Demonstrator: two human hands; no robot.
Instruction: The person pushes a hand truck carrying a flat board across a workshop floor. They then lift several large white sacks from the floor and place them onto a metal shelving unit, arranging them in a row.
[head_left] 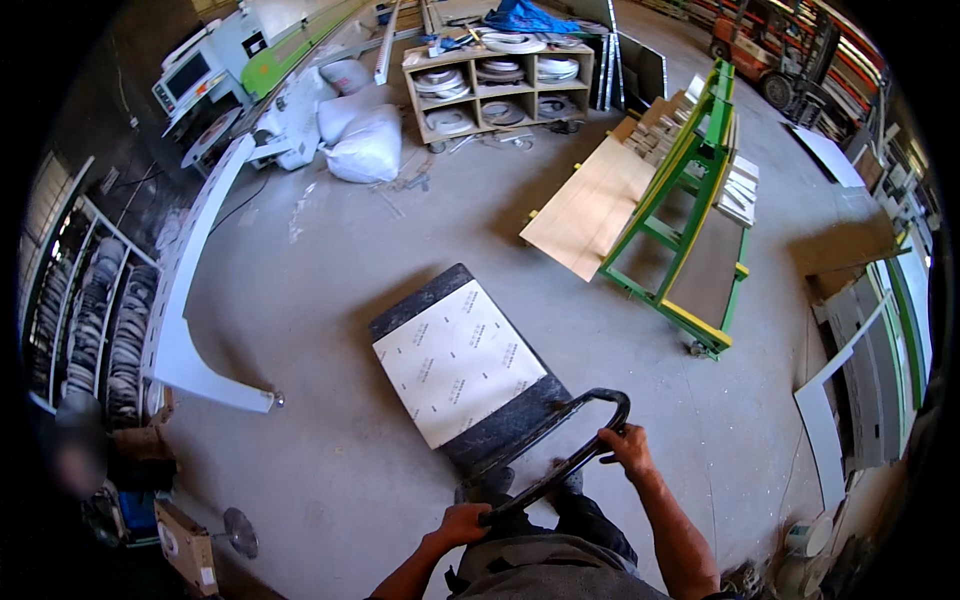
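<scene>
A flat black platform trolley stands on the concrete floor in front of me, with a white printed sheet lying on its deck. Its black tubular push handle runs across the near end. My left hand is closed around the left end of the handle. My right hand grips the handle's right end near its bend. My legs and shoes show just behind the handle.
A green rack cart with wood panels leaning on it stands ahead right. A wooden shelf unit holding rolls and white sacks sit ahead. A curved white panel and roll shelving are at left; boards lean at right.
</scene>
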